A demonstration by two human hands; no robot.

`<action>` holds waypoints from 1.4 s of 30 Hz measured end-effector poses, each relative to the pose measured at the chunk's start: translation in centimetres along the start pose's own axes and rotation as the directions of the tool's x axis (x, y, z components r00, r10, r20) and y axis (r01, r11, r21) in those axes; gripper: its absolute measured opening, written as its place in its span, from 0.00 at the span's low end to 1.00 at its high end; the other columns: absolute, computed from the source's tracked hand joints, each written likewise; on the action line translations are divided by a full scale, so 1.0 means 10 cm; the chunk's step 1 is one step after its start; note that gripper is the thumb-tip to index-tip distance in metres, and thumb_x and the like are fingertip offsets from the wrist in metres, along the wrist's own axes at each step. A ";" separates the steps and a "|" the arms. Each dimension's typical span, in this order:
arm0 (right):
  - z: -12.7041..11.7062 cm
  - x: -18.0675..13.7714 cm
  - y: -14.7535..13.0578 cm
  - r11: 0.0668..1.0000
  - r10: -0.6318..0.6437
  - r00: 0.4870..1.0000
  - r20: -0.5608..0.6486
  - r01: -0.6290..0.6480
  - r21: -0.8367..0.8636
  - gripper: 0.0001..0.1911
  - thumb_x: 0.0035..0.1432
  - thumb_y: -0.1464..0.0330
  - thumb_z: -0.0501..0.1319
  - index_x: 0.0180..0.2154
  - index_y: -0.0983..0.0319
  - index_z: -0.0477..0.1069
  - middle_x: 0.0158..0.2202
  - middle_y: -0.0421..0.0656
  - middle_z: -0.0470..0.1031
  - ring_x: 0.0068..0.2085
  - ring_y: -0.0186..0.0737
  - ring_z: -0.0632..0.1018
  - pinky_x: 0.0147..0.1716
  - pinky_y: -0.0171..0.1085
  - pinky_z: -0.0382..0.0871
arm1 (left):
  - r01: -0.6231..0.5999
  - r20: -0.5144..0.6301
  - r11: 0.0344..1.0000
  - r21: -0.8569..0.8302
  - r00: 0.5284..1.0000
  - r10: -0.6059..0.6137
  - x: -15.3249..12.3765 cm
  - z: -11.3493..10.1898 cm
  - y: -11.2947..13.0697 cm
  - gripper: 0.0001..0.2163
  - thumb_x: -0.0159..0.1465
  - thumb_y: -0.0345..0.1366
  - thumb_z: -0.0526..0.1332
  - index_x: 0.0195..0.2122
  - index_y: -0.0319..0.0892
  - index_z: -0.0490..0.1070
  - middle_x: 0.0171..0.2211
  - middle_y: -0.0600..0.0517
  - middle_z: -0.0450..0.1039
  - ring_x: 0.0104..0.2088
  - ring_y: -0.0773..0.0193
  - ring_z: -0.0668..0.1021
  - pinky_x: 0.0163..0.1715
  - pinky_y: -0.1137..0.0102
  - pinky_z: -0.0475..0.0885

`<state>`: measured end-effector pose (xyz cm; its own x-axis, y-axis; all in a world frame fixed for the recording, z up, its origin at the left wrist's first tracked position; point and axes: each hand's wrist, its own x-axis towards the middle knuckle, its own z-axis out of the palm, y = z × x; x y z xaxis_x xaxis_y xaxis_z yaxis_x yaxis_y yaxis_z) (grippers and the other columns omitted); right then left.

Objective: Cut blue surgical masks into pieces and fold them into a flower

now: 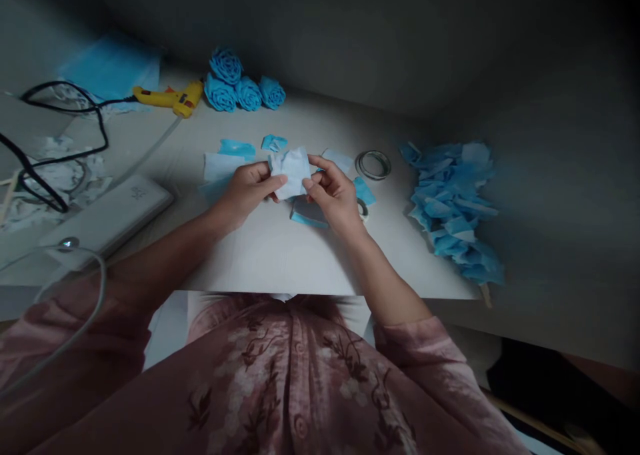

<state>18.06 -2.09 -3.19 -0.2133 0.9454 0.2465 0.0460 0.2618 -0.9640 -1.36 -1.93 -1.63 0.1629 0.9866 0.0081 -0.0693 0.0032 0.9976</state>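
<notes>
A crumpled, pale piece of face-mask fabric (293, 173) is pinched from both sides above the middle of the table. My left hand (253, 187) grips its left edge between thumb and fingers. At the other edge, my right hand (334, 191) holds it with the thumb in front. Blue and white cut pieces lie around the hands: a blue strip (237, 149) and a white piece (219, 166) on the left, a small folded blue piece (274, 142) behind, and a blue-edged piece (309, 213) below, partly hidden by my right hand.
Rolled blue fabric roses (236, 85) stand at the back beside a yellow glue gun (173, 98) with a black cord. A tape roll (374, 165) lies to the right, near a ruffled blue bundle (453, 205) on a stick. A white power bank (113, 218) lies at left.
</notes>
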 end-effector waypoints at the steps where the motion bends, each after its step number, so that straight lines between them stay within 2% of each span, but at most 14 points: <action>1: 0.00 0.00 0.00 1.000 -0.006 1.000 0.001 0.006 -0.001 0.30 0.62 0.49 0.68 0.58 0.57 0.70 0.29 0.35 0.70 0.30 0.34 0.73 0.32 0.38 0.72 | 0.002 0.004 1.000 -0.019 1.000 -0.001 0.00 0.00 -0.01 0.10 0.57 0.40 0.69 0.33 0.38 0.76 0.27 0.52 0.76 0.27 0.68 0.74 0.28 0.71 0.70; 7: 0.01 -0.01 -0.01 1.000 -0.005 1.000 -0.011 0.005 0.002 0.28 0.61 0.49 0.68 0.57 0.57 0.71 0.28 0.35 0.69 0.29 0.33 0.73 0.32 0.38 0.71 | 0.014 0.097 0.997 -0.073 0.995 -0.007 0.04 -0.03 -0.06 0.16 0.54 0.36 0.72 0.42 0.39 0.75 0.31 0.52 0.78 0.26 0.69 0.75 0.25 0.73 0.69; 13: 0.00 -0.01 0.01 1.000 0.012 0.999 -0.034 -0.012 0.000 0.30 0.61 0.47 0.68 0.57 0.57 0.73 0.29 0.36 0.71 0.29 0.34 0.73 0.33 0.38 0.74 | -0.003 0.082 0.997 -0.079 0.997 0.010 0.06 -0.04 -0.07 0.14 0.55 0.33 0.70 0.42 0.40 0.73 0.28 0.54 0.77 0.23 0.70 0.74 0.24 0.73 0.67; 18: -0.03 -0.02 -0.02 0.998 0.068 0.994 -0.081 -0.067 0.016 0.33 0.62 0.45 0.65 0.60 0.58 0.72 0.36 0.41 0.77 0.35 0.36 0.77 0.38 0.39 0.78 | 0.015 0.110 0.999 -0.034 0.994 -0.012 0.03 -0.04 -0.03 0.14 0.56 0.32 0.69 0.43 0.40 0.73 0.29 0.54 0.77 0.24 0.70 0.74 0.25 0.74 0.69; 21: -0.02 -0.02 -0.02 0.996 0.093 0.995 -0.037 -0.092 0.021 0.37 0.61 0.44 0.66 0.63 0.57 0.70 0.41 0.43 0.77 0.40 0.38 0.78 0.40 0.39 0.77 | 0.018 0.151 1.000 -0.009 0.988 -0.017 0.01 -0.02 -0.03 0.14 0.56 0.32 0.69 0.44 0.40 0.73 0.30 0.54 0.78 0.26 0.70 0.75 0.25 0.75 0.69; 24: 0.01 -0.02 -0.01 0.991 0.110 0.994 0.027 -0.112 0.069 0.41 0.55 0.47 0.72 0.65 0.57 0.68 0.45 0.43 0.78 0.44 0.39 0.78 0.42 0.39 0.77 | 0.008 0.184 1.000 -0.006 0.983 -0.007 0.00 -0.01 -0.04 0.14 0.56 0.32 0.70 0.42 0.41 0.72 0.29 0.55 0.77 0.26 0.70 0.75 0.25 0.76 0.69; 28: 0.02 -0.01 -0.01 0.974 0.145 0.989 -0.002 -0.143 0.177 0.41 0.52 0.52 0.76 0.64 0.57 0.69 0.47 0.43 0.79 0.46 0.38 0.78 0.45 0.37 0.78 | 0.008 0.208 1.000 -0.017 0.978 -0.005 -0.01 -0.01 0.00 0.16 0.56 0.31 0.70 0.44 0.42 0.70 0.27 0.57 0.75 0.24 0.71 0.75 0.25 0.75 0.69; 32: -0.01 0.02 -0.01 0.957 0.165 0.986 -0.015 -0.156 0.245 0.41 0.52 0.51 0.75 0.63 0.57 0.70 0.44 0.41 0.78 0.42 0.37 0.77 0.39 0.35 0.78 | -0.017 0.206 0.996 -0.089 0.978 0.035 -0.02 -0.02 0.07 0.14 0.59 0.32 0.68 0.46 0.42 0.70 0.24 0.59 0.72 0.23 0.71 0.74 0.25 0.74 0.68; 36: -0.02 0.03 0.01 0.952 0.174 0.985 -0.011 -0.166 0.257 0.40 0.51 0.50 0.75 0.62 0.55 0.71 0.42 0.40 0.77 0.37 0.35 0.76 0.32 0.34 0.76 | 0.026 0.164 0.989 -0.144 0.986 -0.002 -0.03 -0.01 0.10 0.10 0.63 0.38 0.66 0.43 0.42 0.72 0.23 0.57 0.72 0.22 0.70 0.73 0.24 0.73 0.68; 42: -0.02 0.02 0.00 0.961 0.156 0.988 0.011 -0.155 0.228 0.38 0.53 0.50 0.74 0.62 0.54 0.71 0.41 0.40 0.77 0.38 0.35 0.77 0.34 0.34 0.79 | 0.025 0.149 1.000 0.004 0.989 -0.025 -0.05 0.00 0.10 0.13 0.59 0.45 0.71 0.31 0.42 0.72 0.23 0.55 0.71 0.23 0.70 0.71 0.25 0.72 0.66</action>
<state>18.17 -1.88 -3.11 -0.2142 0.9725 0.0917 -0.1457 0.0610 -0.9874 -1.47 -2.44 -0.61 0.3094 0.9509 -0.0068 -0.0610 0.0270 0.9978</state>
